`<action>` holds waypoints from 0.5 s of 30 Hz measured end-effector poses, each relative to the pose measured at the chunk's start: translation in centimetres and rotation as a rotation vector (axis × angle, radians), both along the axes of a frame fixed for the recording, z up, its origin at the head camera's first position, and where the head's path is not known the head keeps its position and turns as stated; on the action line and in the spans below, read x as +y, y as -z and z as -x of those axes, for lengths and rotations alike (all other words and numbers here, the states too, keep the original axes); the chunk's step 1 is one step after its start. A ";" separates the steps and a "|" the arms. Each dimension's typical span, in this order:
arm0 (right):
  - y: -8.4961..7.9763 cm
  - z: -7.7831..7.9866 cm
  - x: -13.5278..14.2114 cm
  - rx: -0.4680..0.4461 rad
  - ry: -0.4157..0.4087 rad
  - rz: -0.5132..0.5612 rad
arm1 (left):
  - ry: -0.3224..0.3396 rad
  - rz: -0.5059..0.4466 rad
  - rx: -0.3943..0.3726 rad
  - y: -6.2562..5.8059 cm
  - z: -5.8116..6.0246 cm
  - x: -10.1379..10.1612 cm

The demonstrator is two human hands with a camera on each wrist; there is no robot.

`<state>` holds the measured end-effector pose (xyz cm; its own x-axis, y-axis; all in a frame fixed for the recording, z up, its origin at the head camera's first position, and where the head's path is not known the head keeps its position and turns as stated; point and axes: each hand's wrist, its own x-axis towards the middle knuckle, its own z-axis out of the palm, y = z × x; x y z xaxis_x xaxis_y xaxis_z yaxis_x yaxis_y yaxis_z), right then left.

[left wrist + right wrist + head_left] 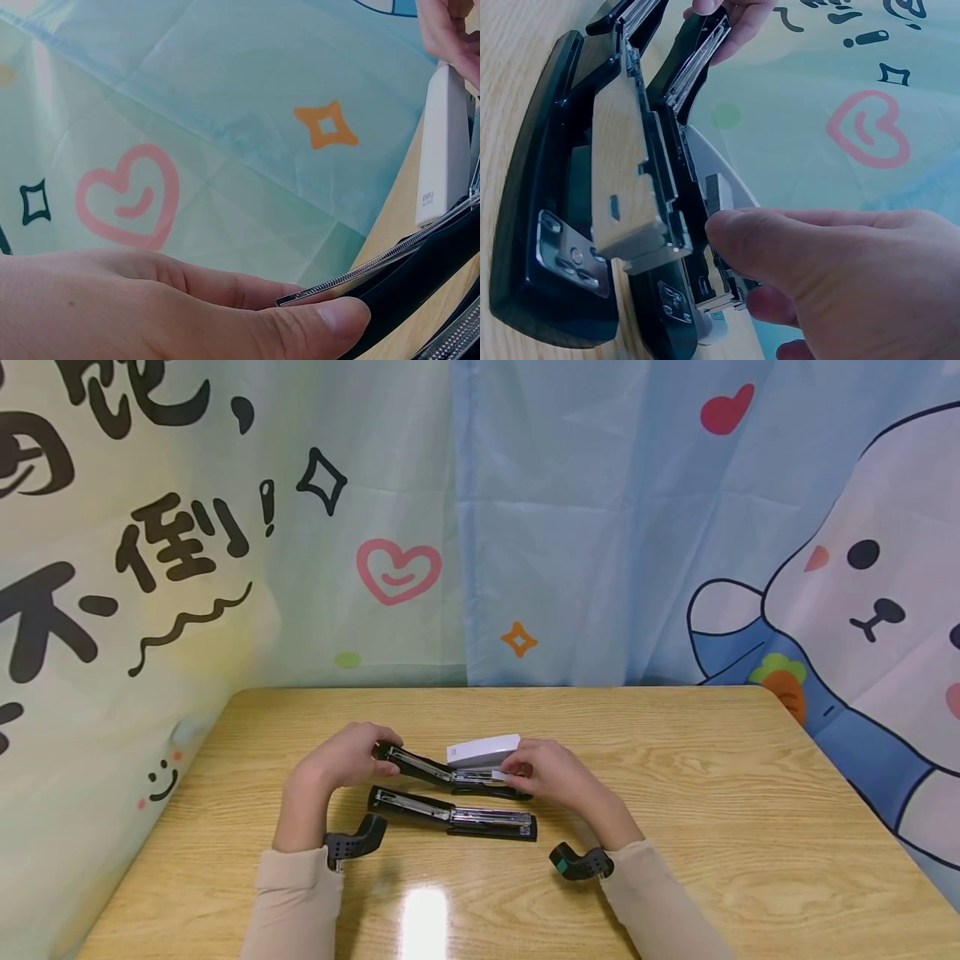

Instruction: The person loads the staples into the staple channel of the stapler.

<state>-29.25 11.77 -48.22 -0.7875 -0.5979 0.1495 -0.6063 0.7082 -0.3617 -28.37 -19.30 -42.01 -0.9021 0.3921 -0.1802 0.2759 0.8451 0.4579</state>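
Two black staplers lie with their tops swung back, metal magazines exposed. At the far stapler (417, 766), my left hand (347, 758) pinches the raised top end between thumb and fingers. My right hand (557, 774) pinches a short grey strip of staples (718, 192) at the same stapler's magazine. Whether the strip sits inside the channel cannot be told. The near stapler (491, 820) lies in front, untouched. Behind the far one is a long white object marked "deli" (441, 150), partly hidden by my right hand.
All of this stands on a wood-grain table (675, 777). A printed cloth (570, 527) hangs behind the table's far edge and along the left. Black wrist mounts (358, 839) sit on both forearms.
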 end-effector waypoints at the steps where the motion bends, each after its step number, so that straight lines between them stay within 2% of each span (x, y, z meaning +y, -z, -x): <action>1: 0.0 0.0 0.0 -0.002 0.002 -0.009 | 0.000 0.001 0.001 0.0 0.0 0.0; 15: -0.2 0.0 0.4 -0.041 0.005 -0.059 | -0.004 -0.003 -0.005 0.1 0.1 0.0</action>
<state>-29.29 12.13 -47.98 -0.7951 -0.6009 0.0818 -0.5885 0.7321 -0.3431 -28.45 -19.35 -42.15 -0.9026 0.3892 -0.1838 0.2701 0.8446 0.4622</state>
